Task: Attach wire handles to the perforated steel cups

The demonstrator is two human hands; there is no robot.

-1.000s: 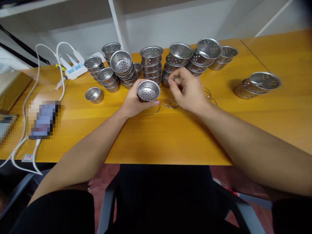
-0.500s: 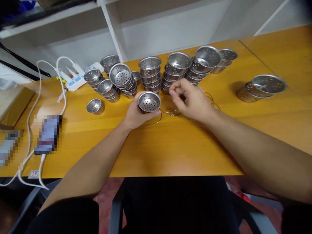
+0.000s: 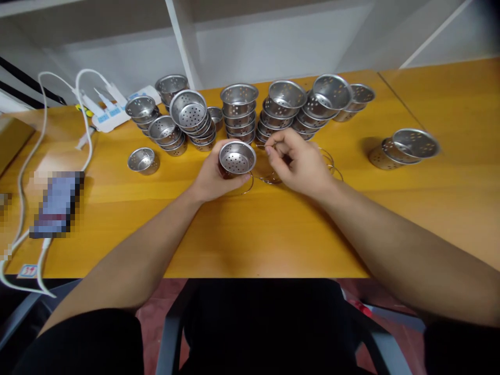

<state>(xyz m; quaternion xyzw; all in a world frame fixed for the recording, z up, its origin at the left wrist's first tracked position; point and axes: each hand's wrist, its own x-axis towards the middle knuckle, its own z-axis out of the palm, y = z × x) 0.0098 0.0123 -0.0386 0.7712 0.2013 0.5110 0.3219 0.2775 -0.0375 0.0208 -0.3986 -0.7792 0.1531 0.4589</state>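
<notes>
Perforated cup, mouth up, gripped by my left hand, fingers and thumb round its side, over the table. Right hand just beside: thumb and forefinger pinched closed; cannot tell whether on a thin wire. Loose wire loops lie about that hand. Progress, my judgement: this cup is mid-handling. Stacked cups line the back; two nested cups at right, a lone cup at left. Which are finished, which remain: cannot tell.
</notes>
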